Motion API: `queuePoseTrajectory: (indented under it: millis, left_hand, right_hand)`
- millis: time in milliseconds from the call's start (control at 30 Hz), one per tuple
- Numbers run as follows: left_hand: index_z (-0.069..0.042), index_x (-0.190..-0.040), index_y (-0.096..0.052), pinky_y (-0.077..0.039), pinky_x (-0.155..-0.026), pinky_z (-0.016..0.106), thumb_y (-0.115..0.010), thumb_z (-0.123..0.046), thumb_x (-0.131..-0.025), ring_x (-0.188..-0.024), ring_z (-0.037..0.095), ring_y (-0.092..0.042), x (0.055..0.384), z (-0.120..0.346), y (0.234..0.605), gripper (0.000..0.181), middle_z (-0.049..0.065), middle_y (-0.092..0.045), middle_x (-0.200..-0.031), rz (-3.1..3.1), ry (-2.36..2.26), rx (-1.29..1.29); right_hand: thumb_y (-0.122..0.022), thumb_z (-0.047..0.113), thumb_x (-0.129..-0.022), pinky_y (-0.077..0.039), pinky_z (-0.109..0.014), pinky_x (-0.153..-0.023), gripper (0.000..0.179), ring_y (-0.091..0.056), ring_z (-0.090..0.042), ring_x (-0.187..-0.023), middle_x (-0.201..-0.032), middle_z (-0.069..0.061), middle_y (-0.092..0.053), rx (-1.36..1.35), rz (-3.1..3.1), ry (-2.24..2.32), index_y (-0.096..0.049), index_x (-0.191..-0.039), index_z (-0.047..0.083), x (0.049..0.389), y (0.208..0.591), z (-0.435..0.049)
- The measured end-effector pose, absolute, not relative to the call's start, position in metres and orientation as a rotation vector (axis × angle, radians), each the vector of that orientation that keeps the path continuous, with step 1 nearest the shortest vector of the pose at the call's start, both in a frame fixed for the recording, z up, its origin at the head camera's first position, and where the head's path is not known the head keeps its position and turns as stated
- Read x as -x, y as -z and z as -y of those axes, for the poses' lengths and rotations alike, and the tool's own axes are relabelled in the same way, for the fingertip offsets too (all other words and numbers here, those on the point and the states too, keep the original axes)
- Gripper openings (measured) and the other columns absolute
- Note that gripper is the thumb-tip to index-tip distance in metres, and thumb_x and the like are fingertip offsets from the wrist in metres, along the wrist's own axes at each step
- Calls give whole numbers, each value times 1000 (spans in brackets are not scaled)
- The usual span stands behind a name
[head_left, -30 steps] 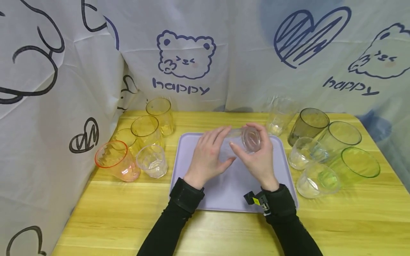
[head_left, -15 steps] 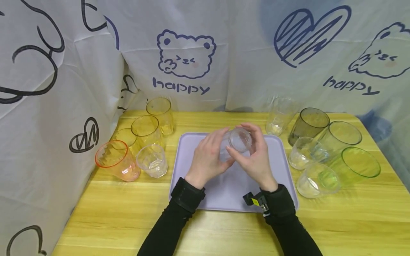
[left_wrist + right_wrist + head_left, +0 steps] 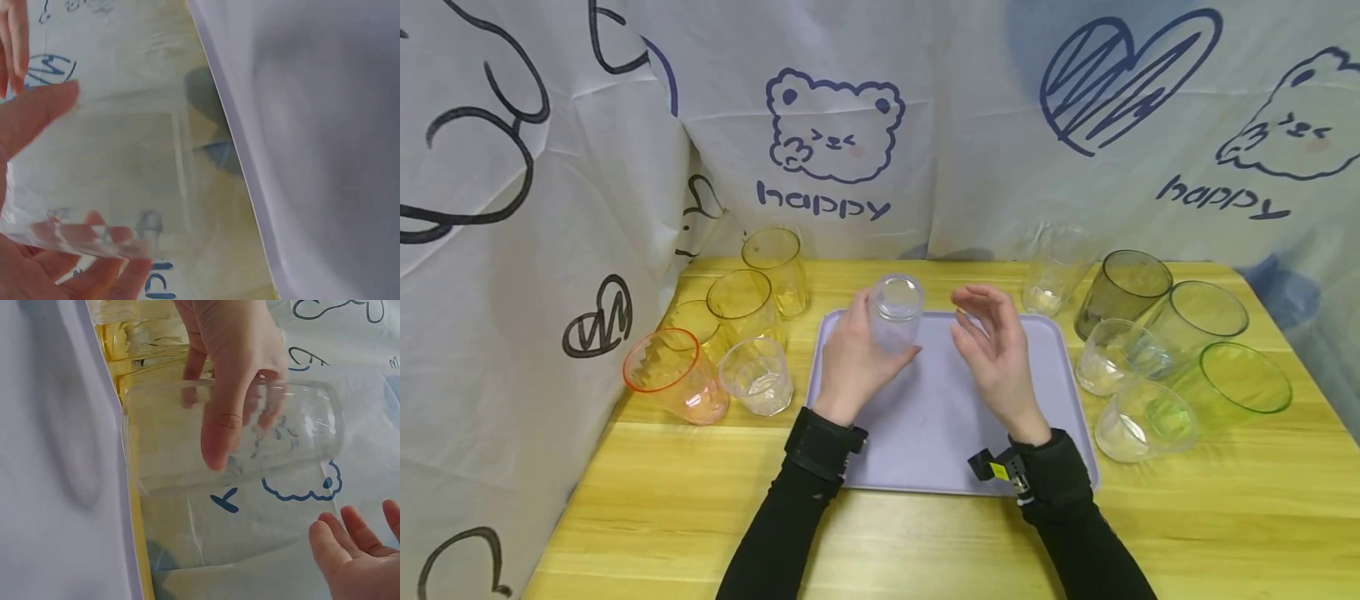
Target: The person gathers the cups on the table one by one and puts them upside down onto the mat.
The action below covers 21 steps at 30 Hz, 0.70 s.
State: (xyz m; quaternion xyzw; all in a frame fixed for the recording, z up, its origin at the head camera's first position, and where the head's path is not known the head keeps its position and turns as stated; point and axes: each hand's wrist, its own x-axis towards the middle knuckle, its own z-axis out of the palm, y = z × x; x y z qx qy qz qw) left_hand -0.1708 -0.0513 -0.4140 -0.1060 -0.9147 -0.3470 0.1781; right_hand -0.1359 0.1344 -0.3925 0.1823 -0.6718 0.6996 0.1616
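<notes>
My left hand [image 3: 852, 357] grips a clear drinking glass [image 3: 895, 315] above the far left part of a lilac tray [image 3: 951, 433]. The glass is upside down: its thick base faces up and its thin rim points at the tray. In the right wrist view the left thumb lies along the wall of the glass [image 3: 169, 440], with the fingers behind it. The left wrist view shows its rim end close to the tray edge [image 3: 240, 169]. To the right of the glass, my right hand [image 3: 997, 354] is held over the tray, apart from it, with fingers loosely bent and holding nothing.
Left of the tray stand several yellow glasses [image 3: 741, 296], an orange-rimmed glass [image 3: 673, 375] and a short clear glass [image 3: 758, 379]. On the right are a grey glass [image 3: 1120, 296], a green glass [image 3: 1232, 392] and several clear ones. A printed cloth [image 3: 970, 167] hangs behind the table.
Both hands held the tilted glass and turned it base up. The right hand has let go, and the left hand has carried the glass leftward.
</notes>
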Motion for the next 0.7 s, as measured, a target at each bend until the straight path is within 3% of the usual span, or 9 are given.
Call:
queuePoseTrajectory:
  millis: [100, 400, 700]
  left_hand:
    - [-5, -138, -45, -57, -93, 49, -94, -32, -66, -110, 35, -68, 174, 59, 416, 91, 17, -68, -124, 2601, 1031, 217]
    - [-3, -143, -39, -56, -95, 54, -94, -32, -67, -113, 41, -67, 182, 71, 424, 98, 23, -64, -130, 2651, 1101, 31]
    - [0, -141, -37, -57, -91, 55, -94, -29, -69, -113, 43, -66, 186, 74, 433, 97, 26, -63, -129, 2655, 1137, 13]
  right_hand:
    - [-54, -7, -95, -49, -28, -110, 46, -55, -25, -130, -132, -17, -53, -448, 1947, -2037, -39, -138, -11, 137, 394, -133]
    - [-55, -8, -95, -52, -17, -100, 45, -59, -17, -122, -132, -22, -53, -296, 2134, -2026, -41, -138, -5, 141, 401, -130]
    - [-56, -9, -94, -53, -16, -95, 43, -59, -39, -122, -129, -27, -55, -295, 2129, -1999, -43, -135, -6, 143, 403, -128]
